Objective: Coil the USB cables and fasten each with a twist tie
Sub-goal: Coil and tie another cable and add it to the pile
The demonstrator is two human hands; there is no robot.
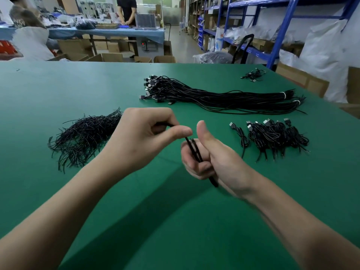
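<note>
The thin, glossy black cable (pixel 195 151), folded into a narrow bundle, sits gripped in the right hand (pixel 214 158), thumb raised. The left hand (pixel 144 137) pinches a strand (pixel 169 125) reaching it.

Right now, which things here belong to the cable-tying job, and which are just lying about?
Job: left hand, right hand, the half-coiled USB cable they hold, twist-tie pile, bundle of uncoiled cables, heap of coiled cables.
Lying about: cardboard boxes, blue shelving, white sack.

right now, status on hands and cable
Right hand grips coiled black USB cable. Left hand pinches thin black twist tie at it. Nothing blocking.
</note>
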